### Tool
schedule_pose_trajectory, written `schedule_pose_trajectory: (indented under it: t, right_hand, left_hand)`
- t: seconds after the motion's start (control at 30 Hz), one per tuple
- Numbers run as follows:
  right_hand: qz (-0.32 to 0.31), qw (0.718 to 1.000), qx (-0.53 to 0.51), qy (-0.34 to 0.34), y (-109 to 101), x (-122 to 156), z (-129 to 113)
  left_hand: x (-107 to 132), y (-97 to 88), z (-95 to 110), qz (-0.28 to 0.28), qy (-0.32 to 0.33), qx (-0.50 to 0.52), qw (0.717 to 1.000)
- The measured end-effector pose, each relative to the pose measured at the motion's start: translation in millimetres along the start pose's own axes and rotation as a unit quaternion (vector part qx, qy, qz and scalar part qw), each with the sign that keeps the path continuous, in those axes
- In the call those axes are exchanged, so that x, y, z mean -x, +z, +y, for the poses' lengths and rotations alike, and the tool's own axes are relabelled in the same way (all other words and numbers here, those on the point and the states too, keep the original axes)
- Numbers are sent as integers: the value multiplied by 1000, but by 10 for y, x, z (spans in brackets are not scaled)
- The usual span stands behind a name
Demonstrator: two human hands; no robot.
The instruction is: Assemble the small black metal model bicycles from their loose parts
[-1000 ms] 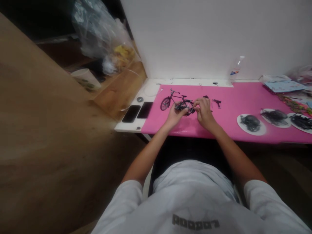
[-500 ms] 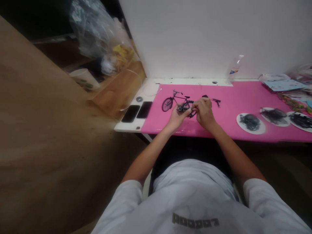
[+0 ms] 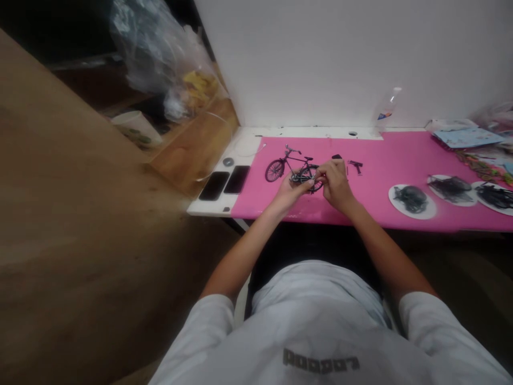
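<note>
A small black model bicycle (image 3: 290, 164) stands on the pink mat (image 3: 372, 160). My left hand (image 3: 292, 191) is closed on its rear part, near the back wheel. My right hand (image 3: 335, 183) is closed in a pinch at the same rear wheel, fingertips touching the bicycle; whether it holds a small piece is too small to tell. Just behind my right hand lie two small dark parts (image 3: 355, 165) on the mat.
Two dark phones (image 3: 224, 182) and a small grey disc (image 3: 228, 161) lie on the white desk at the left. Three white plates with black parts (image 3: 412, 200) sit at the right. A plastic bottle (image 3: 388, 109) stands by the wall. Papers lie far right.
The hands and the bicycle have stayed together with only slight shifts; the view has drifted a little.
</note>
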State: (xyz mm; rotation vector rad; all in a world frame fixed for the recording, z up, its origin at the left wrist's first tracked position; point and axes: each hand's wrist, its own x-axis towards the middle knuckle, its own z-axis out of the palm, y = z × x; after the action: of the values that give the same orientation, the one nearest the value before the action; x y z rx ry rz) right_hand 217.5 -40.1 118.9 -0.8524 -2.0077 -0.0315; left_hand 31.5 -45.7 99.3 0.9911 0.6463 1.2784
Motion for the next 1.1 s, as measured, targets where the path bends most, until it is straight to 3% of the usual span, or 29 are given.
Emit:
schedule_pose_trajectory:
  t: [0.37, 0.67, 1.1]
  right_hand:
    - [-7, 1000, -7, -9, -39, -25, -27]
    - [-22, 999, -22, -8, -62, -56, -74]
    - [-16, 999, -29, 26, -76, -44, -70]
  left_hand:
    - [7, -14, 66, -25, 3, -7, 1000]
    - [18, 15, 86, 18, 27, -13, 999]
    - [33, 48, 142, 22, 76, -70, 994]
